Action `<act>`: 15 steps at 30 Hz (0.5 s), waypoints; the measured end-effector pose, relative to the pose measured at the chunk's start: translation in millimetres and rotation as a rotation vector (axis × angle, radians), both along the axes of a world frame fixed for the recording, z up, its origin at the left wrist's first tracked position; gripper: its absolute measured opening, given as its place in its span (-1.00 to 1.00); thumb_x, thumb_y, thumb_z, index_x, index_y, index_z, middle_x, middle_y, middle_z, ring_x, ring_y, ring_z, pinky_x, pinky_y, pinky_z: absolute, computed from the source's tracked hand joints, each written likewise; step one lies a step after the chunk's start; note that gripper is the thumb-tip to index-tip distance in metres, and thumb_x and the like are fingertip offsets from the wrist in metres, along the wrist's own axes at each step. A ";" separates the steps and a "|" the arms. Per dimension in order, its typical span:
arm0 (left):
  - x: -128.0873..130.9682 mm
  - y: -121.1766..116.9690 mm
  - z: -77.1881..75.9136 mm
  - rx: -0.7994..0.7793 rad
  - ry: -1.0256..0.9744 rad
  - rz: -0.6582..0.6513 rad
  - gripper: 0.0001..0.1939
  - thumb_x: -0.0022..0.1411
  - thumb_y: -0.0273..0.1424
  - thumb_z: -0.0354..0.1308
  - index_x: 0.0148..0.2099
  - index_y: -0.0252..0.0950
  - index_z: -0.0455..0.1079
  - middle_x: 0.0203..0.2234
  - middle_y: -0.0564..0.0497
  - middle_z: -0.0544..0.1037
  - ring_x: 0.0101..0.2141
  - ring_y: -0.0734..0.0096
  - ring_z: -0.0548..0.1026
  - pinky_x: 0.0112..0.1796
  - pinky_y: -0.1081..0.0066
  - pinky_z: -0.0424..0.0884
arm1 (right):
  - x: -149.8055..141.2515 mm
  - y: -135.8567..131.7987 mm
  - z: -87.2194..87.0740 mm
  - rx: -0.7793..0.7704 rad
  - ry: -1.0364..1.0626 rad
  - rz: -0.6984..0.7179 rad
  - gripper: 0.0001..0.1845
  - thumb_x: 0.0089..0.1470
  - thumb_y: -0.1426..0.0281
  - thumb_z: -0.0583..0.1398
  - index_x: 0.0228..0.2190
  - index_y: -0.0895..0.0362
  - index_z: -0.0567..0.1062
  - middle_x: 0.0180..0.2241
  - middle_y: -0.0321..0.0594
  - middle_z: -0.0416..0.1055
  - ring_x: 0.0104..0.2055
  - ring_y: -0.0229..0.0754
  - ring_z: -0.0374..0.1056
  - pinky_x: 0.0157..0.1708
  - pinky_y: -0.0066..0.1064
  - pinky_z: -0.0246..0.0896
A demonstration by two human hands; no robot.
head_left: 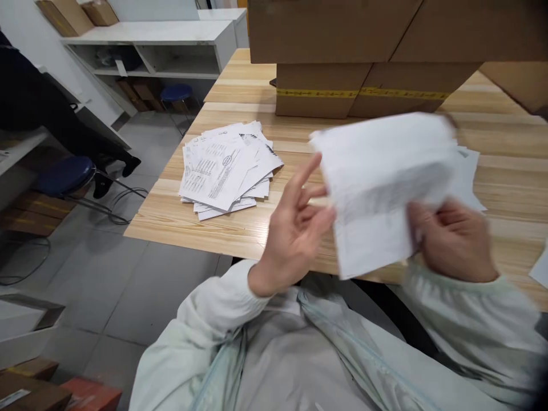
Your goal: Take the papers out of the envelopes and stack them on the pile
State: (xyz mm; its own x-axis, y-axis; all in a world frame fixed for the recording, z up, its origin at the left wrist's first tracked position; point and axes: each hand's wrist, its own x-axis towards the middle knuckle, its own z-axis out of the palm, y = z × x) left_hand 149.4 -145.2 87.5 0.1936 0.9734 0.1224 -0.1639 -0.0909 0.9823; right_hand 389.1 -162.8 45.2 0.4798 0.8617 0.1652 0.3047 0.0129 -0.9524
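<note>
Right hand (460, 242) pinches the motion-blurred paper sheet (381, 171) over the table's (162, 220) near edge, left hand (293, 234) loosely spread at its left side, contact unclear; one-sided support could let it sag or slip, left of which lies a paper pile (225, 171).

There are two hands (293, 231) (458, 240), two blue stools (65, 174) (176, 92) and one unobscured paper pile (229, 168).
</note>
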 end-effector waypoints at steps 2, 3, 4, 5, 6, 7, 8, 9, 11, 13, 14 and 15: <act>35.3 26.8 8.9 -0.016 -0.120 -0.112 -0.35 0.34 -0.39 0.12 0.41 -0.04 0.06 0.04 -0.02 0.54 -0.06 0.31 0.54 -0.08 0.35 0.43 | 41.1 21.6 9.7 0.181 -0.066 -0.159 -0.65 -0.02 0.15 0.38 -0.24 0.13 0.64 -0.15 -0.03 0.59 -0.18 0.04 0.53 -0.14 -0.04 0.47; 53.8 40.6 10.3 -0.035 -0.167 -0.154 -0.39 0.38 -0.42 0.07 0.41 -0.09 0.05 0.08 -0.03 0.52 0.03 0.29 0.51 0.00 0.32 0.40 | 61.9 33.3 13.0 0.219 -0.058 -0.199 -0.66 0.01 0.20 0.37 -0.22 0.16 0.64 -0.10 0.01 0.57 -0.12 0.05 0.53 -0.11 -0.04 0.46; 72.2 54.1 9.4 -0.064 -0.207 -0.194 -0.43 0.40 -0.43 0.02 0.41 -0.18 0.06 0.14 -0.07 0.48 0.12 0.28 0.46 0.07 0.31 0.36 | 81.6 44.7 14.8 0.226 -0.033 -0.238 -0.70 0.03 0.25 0.35 -0.23 0.19 0.63 -0.08 0.04 0.56 -0.09 0.05 0.52 -0.12 -0.05 0.46; 89.9 66.8 6.2 -0.117 -0.243 -0.223 -0.46 0.42 -0.46 -0.01 0.39 -0.29 0.07 0.22 -0.14 0.41 0.21 0.26 0.37 0.14 0.30 0.29 | 99.4 55.1 15.1 0.202 0.008 -0.278 -0.75 0.03 0.30 0.35 -0.27 0.20 0.63 -0.09 0.05 0.56 -0.11 0.04 0.52 -0.17 -0.08 0.46; 106.5 78.4 1.2 -0.188 -0.261 -0.229 -0.48 0.43 -0.47 -0.04 0.39 -0.33 0.06 0.28 -0.17 0.32 0.28 0.27 0.28 0.18 0.29 0.23 | 115.1 63.7 13.9 0.157 0.051 -0.322 -0.81 0.03 0.35 0.34 -0.31 0.21 0.62 -0.13 0.05 0.57 -0.16 0.01 0.52 -0.23 -0.11 0.46; 121.6 88.4 -5.4 -0.251 -0.257 -0.223 -0.48 0.43 -0.47 -0.04 0.39 -0.31 0.06 0.34 -0.15 0.24 0.33 0.27 0.19 0.22 0.28 0.17 | 128.8 70.1 11.4 0.103 0.092 -0.372 -0.86 0.01 0.38 0.35 -0.36 0.21 0.61 -0.19 0.04 0.57 -0.25 -0.04 0.52 -0.31 -0.16 0.45; 134.7 96.8 -13.0 -0.299 -0.241 -0.223 -0.49 0.43 -0.45 -0.02 0.38 -0.29 0.07 0.37 -0.13 0.20 0.36 0.26 0.13 0.25 0.27 0.12 | 140.9 73.9 7.8 0.029 0.130 -0.409 -0.88 -0.02 0.40 0.36 -0.40 0.20 0.59 -0.27 0.02 0.57 -0.34 -0.08 0.49 -0.41 -0.22 0.42; 145.8 103.5 -21.1 -0.327 -0.224 -0.231 -0.49 0.43 -0.41 0.00 0.37 -0.29 0.09 0.37 -0.13 0.18 0.38 0.23 0.09 0.28 0.25 0.08 | 151.8 75.1 3.3 -0.059 0.149 -0.420 -0.87 -0.06 0.40 0.39 -0.44 0.20 0.59 -0.34 -0.01 0.56 -0.42 -0.14 0.44 -0.49 -0.28 0.35; 162.0 112.5 -37.4 -0.348 -0.183 -0.263 -0.49 0.42 -0.30 0.02 0.35 -0.29 0.14 0.36 -0.15 0.21 0.39 0.13 0.06 0.31 0.18 0.04 | 172.4 71.3 -7.4 -0.214 0.117 -0.380 -0.79 -0.14 0.32 0.44 -0.48 0.18 0.59 -0.45 -0.06 0.52 -0.53 -0.22 0.32 -0.59 -0.34 0.22; 172.6 117.0 -51.7 -0.344 -0.149 -0.282 -0.45 0.43 -0.22 -0.02 0.37 -0.28 0.12 0.35 -0.15 0.22 0.40 0.06 0.03 0.31 0.11 0.03 | 192.7 63.6 -20.1 -0.219 0.009 -0.312 -0.66 -0.17 0.13 0.44 -0.46 0.14 0.60 -0.47 -0.07 0.50 -0.54 -0.24 0.27 -0.54 -0.30 0.25; 176.9 117.8 -57.8 -0.340 -0.131 -0.277 -0.42 0.44 -0.18 -0.06 0.40 -0.27 0.08 0.36 -0.15 0.21 0.41 0.05 0.00 0.32 0.08 0.02 | 202.3 60.2 -27.1 -0.152 -0.045 -0.296 -0.59 -0.15 0.01 0.41 -0.44 0.10 0.60 -0.43 -0.06 0.51 -0.51 -0.20 0.31 -0.45 -0.25 0.31; 181.1 117.7 -62.9 -0.321 -0.106 -0.277 -0.40 0.45 -0.15 -0.10 0.42 -0.26 0.02 0.37 -0.15 0.19 0.41 0.04 -0.04 0.32 0.06 0.01 | 211.2 58.1 -34.3 -0.068 -0.075 -0.295 -0.51 -0.13 -0.10 0.35 -0.41 0.07 0.59 -0.37 -0.04 0.52 -0.44 -0.14 0.37 -0.33 -0.19 0.35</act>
